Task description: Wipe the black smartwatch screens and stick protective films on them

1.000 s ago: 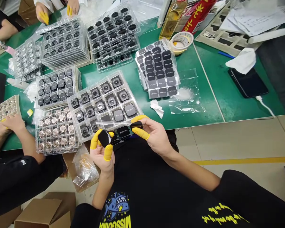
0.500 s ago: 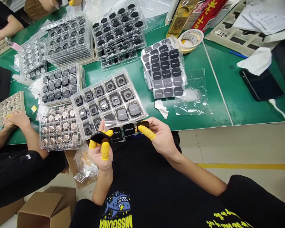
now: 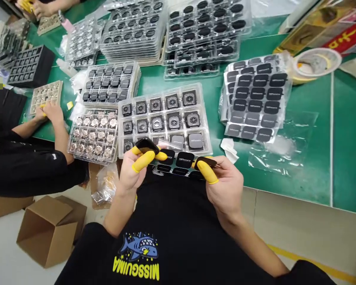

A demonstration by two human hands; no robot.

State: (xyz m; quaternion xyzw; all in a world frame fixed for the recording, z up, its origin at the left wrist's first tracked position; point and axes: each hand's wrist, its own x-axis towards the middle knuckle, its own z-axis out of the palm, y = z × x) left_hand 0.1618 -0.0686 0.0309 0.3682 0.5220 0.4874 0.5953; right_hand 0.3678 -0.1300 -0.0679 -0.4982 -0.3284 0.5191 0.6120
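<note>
My left hand [image 3: 132, 170], with yellow finger cots on it, grips a dark, glossy watch body [image 3: 147, 145] between thumb and fingers. One of its cot-covered fingertips also meets the near end of a clear sheet of black square stickers [image 3: 184, 160] with white lettering. The sheet's other end is pinched between the thumb and fingers of my right hand [image 3: 225, 184]. Just beyond both hands lies a clear tray of watch bodies [image 3: 166, 113]; most show their round sensor backs, and two are covered with lettered squares.
A pile of sticker sheets [image 3: 255, 99] lies to the right, near a tape roll [image 3: 316, 65] and a crumpled tissue [image 3: 230, 149]. Stacked watch trays [image 3: 133, 33] stand at the back. To the left, a co-worker's hands [image 3: 52, 113] rest at a beige tray [image 3: 46, 95].
The camera view has turned left, so the table things appear further right. My left hand has tilted the watch body, and its finger now reaches the sticker sheet. My right hand keeps its pinch.
</note>
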